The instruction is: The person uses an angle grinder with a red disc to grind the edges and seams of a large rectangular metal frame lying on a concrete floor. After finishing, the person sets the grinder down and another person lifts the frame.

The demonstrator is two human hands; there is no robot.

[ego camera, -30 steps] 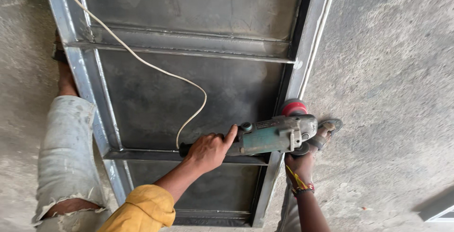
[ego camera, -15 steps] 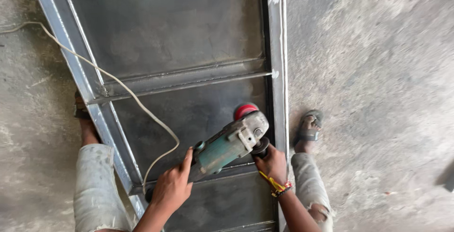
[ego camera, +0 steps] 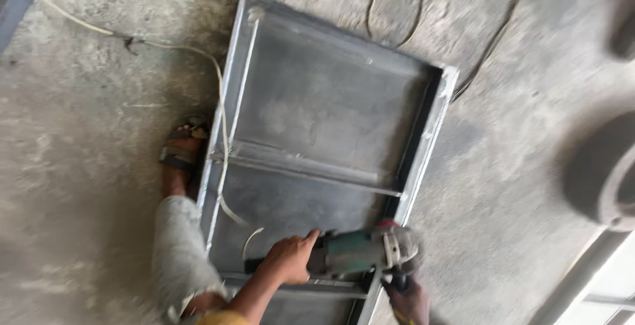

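Both hands on green grinder (over metal frame)

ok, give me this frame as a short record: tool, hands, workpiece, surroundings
tool: green angle grinder, head at the right rail of the frame
left hand: gripping the grinder's rear body
right hand: on the side handle below the grinder head, partly blurred
workpiece: grey metal door frame lying flat on the concrete floor, with a crossbar midway
cable: white power cord running across the frame's left rail
foot: sandalled foot beside the left rail
image: motion-blurred
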